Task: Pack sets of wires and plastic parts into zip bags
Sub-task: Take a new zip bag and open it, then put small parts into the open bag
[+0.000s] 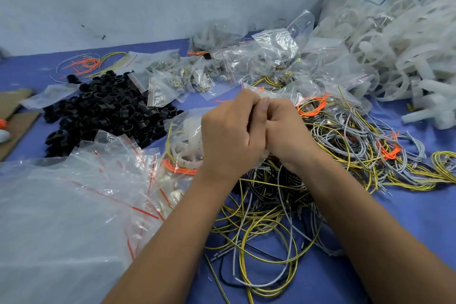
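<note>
Blue cloth covered the table (407,217), and the whole surface was laid out like a packing line, every supply within arm's reach. Far right, a big heap of white plastic parts (394,52) spilled from a large clear sack, plainly the bulk stock to draw from. At near left lay a broad stack of empty zip bags (74,192) with red seal strips, close by for the next grab. Beyond it sat a pile of black plastic rings (106,111), and behind that a drift of filled zip bags (259,61) pushed toward the wall, likely finished sets moved out of the way. Right under the arms, a tangle of loose wires (266,217), yellow, grey and black, sprawled across the cloth, with more bundles tied in orange off to the right.

Then the action at centre: the left hand (232,136) and right hand (286,131) were pressed together, fingers of both curled tight and pinching the top edge of a small zip bag (187,145). That bag hung down to the left of the hands, holding a white plastic part and a coil of wire with an orange tie. Thumbs met at the strip, so my read was that the seal was being pressed closed.
</note>
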Available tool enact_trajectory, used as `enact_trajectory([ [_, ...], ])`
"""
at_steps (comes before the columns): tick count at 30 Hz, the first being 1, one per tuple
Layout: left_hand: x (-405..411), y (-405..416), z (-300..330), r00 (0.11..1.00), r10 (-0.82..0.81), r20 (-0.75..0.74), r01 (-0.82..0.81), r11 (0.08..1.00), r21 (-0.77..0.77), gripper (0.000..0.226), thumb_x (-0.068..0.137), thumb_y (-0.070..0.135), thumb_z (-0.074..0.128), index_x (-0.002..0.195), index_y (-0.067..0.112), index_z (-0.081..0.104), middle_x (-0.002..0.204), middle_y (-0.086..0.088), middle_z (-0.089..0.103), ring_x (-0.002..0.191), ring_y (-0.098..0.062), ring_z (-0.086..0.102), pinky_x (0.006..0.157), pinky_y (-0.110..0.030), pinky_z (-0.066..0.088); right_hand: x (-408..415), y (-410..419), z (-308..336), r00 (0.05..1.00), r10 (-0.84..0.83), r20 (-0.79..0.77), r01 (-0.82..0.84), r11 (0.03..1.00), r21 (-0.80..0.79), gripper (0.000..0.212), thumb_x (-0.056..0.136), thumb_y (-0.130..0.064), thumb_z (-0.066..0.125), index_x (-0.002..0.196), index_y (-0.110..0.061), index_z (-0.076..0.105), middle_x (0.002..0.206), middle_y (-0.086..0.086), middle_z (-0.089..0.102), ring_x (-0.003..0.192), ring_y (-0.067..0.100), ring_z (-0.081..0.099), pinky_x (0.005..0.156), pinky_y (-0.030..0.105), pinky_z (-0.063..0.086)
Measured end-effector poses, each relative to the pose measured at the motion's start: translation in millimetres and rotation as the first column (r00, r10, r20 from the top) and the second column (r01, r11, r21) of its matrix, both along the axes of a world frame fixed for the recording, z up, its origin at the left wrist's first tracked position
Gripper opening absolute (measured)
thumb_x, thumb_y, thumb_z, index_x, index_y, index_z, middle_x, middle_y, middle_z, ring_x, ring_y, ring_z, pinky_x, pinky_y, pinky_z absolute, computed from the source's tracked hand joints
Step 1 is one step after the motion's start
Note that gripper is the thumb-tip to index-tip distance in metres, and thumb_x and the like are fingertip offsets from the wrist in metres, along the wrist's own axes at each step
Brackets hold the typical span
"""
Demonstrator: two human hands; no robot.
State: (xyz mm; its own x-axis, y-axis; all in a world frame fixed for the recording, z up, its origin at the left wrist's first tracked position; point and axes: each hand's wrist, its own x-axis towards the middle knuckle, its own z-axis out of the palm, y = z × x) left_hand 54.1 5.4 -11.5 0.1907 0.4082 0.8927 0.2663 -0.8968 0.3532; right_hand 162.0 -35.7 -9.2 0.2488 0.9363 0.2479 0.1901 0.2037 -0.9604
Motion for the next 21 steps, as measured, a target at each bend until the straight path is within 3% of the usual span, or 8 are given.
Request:
enact_trajectory([
  [2, 0.4, -0.7, 0.5, 1.000, 0.013, 0.005, -0.013, 1.000, 0.007, 0.031, 0.100, 0.019, 0.054, 0.076, 0.001, 0.062, 0.056, -0.005, 0.052, 0.049, -0.025, 0.047, 0.046, -0.043, 0.037, 1.6, -2.3, 5.5, 0.922, 0.190, -0.338, -0.206, 0.979, -0.011, 0.027, 0.099, 0.001, 0.056, 0.084, -0.012, 0.073, 0.072, 0.006, 0.070, 0.064, 0.022, 0.063, 0.054, 0.031, 0.048],
  [4, -0.9, 0.6, 4.2, 0.999, 0.009, 0.044, -0.009, 1.000, 0.001, 0.031, 0.101, 0.019, 0.054, 0.076, 0.001, 0.062, 0.057, -0.004, 0.051, 0.050, -0.022, 0.046, 0.047, -0.042, 0.037, 3.6, -5.4, 10.1, 0.710, 0.345, -0.614, -0.380, 0.922, 0.078, 0.021, 0.097, -0.007, 0.052, 0.106, -0.003, 0.070, 0.093, 0.012, 0.072, 0.086, 0.024, 0.069, 0.077, 0.032, 0.056],
  [7, 0.6, -1.5, 11.0, 0.997, 0.002, 0.083, -0.004, 1.000, 0.014, 0.031, 0.101, 0.019, 0.054, 0.077, 0.001, 0.063, 0.057, -0.004, 0.052, 0.051, -0.025, 0.048, 0.048, -0.041, 0.037, -2.5, -5.9, 10.4, 0.542, 0.396, -0.742, -0.494, 0.864, 0.100, 0.040, 0.100, -0.033, 0.043, 0.105, -0.012, 0.077, 0.101, 0.006, 0.074, 0.096, 0.017, 0.071, 0.088, 0.029, 0.055],
  [13, 5.0, -13.8, 15.5, 0.999, -0.006, 0.031, 0.005, 0.999, 0.040, 0.027, 0.098, 0.016, 0.057, 0.080, -0.001, 0.067, 0.060, -0.009, 0.058, 0.053, -0.028, 0.054, 0.050, -0.041, 0.037, -11.6, -8.2, 9.3, 0.562, 0.316, -0.764, -0.508, 0.861, -0.017, 0.049, 0.102, -0.051, 0.041, 0.081, -0.026, 0.078, 0.082, -0.007, 0.072, 0.081, 0.006, 0.071, 0.070, 0.021, 0.057],
  [15, 4.9, -13.5, 17.5, 1.000, 0.003, -0.005, -0.003, 0.999, 0.049, 0.025, 0.099, 0.017, 0.059, 0.081, 0.001, 0.067, 0.061, -0.009, 0.059, 0.054, -0.028, 0.054, 0.052, -0.041, 0.036, -8.9, -7.2, 9.5, 0.539, 0.292, -0.790, -0.494, 0.869, -0.016, 0.056, 0.106, -0.053, 0.034, 0.096, -0.021, 0.080, 0.089, -0.004, 0.072, 0.085, 0.009, 0.070, 0.074, 0.024, 0.056],
  [17, 7.7, -13.6, 18.3, 0.997, 0.046, -0.066, -0.043, 0.998, 0.049, 0.020, 0.097, 0.016, 0.064, 0.081, 0.004, 0.066, 0.061, -0.008, 0.059, 0.055, -0.027, 0.054, 0.054, -0.040, 0.033, -7.5, -3.2, 8.3, 0.524, 0.238, -0.818, -0.466, 0.884, -0.041, 0.063, 0.104, -0.056, 0.038, 0.135, -0.008, 0.065, 0.110, 0.003, 0.064, 0.100, 0.016, 0.063, 0.089, 0.031, 0.048],
  [18, 8.8, -13.1, 17.5, 0.993, 0.074, -0.092, -0.071, 0.997, 0.033, 0.019, 0.096, 0.016, 0.065, 0.081, 0.005, 0.065, 0.061, -0.007, 0.059, 0.056, -0.027, 0.053, 0.054, -0.041, 0.033, -8.6, -1.7, 7.1, 0.550, 0.216, -0.807, -0.452, 0.889, -0.071, 0.066, 0.102, -0.058, 0.040, 0.141, -0.008, 0.060, 0.114, 0.005, 0.061, 0.101, 0.017, 0.061, 0.087, 0.034, 0.047],
  [21, 4.1, -3.8, 10.9, 0.981, 0.126, -0.150, -0.139, 0.987, -0.082, 0.023, 0.100, 0.022, 0.061, 0.082, 0.008, 0.062, 0.063, -0.007, 0.061, 0.060, -0.031, 0.056, 0.055, -0.044, 0.038, -14.0, 4.1, 0.5, 0.761, 0.074, -0.645, -0.264, 0.943, -0.203, 0.055, 0.106, -0.058, 0.037, 0.091, -0.026, 0.079, 0.085, -0.003, 0.072, 0.072, 0.012, 0.071, 0.056, 0.028, 0.055],
])
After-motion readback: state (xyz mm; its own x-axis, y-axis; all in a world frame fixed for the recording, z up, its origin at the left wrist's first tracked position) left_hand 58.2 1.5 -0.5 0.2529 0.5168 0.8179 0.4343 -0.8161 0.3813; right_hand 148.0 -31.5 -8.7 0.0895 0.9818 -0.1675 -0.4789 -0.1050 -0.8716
